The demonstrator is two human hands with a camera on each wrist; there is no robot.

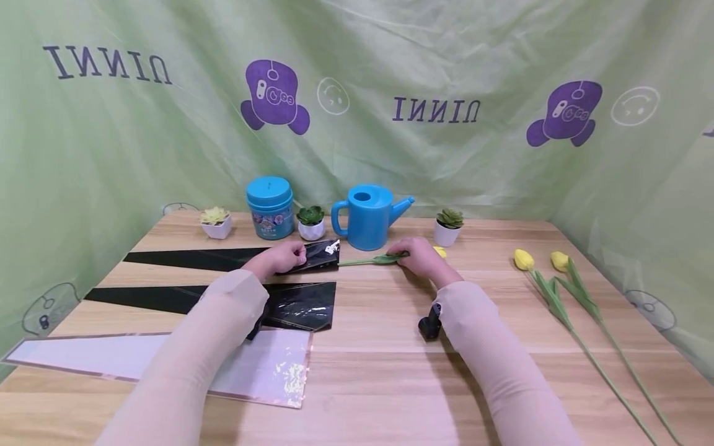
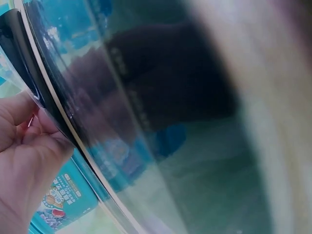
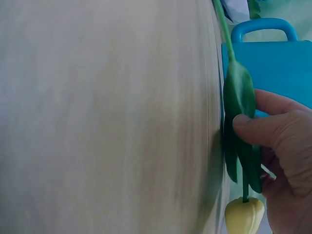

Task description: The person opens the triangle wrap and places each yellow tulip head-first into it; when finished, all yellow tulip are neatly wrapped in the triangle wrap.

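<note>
My left hand (image 1: 279,258) pinches the upper layer of the farthest black wrapping sleeve (image 1: 184,257), near its wide right end. In the left wrist view, thumb and fingers hold the glossy film's edge (image 2: 29,58). A yellow tulip (image 1: 385,259) lies sideways in my right hand (image 1: 419,257), stem toward the left. The right wrist view shows thumb and fingers gripping its green leaves (image 3: 240,87), just behind the yellow bloom (image 3: 243,217). Its stem reaches the sleeve's wide end; how far it goes inside is hidden.
Nearer me lie a second black sleeve (image 1: 304,303) and a white one (image 1: 279,365). Two yellow tulips (image 1: 524,259) (image 1: 559,261) rest at right. Along the back stand a blue watering can (image 1: 369,220), a blue canister (image 1: 270,210) and small potted succulents (image 1: 311,224).
</note>
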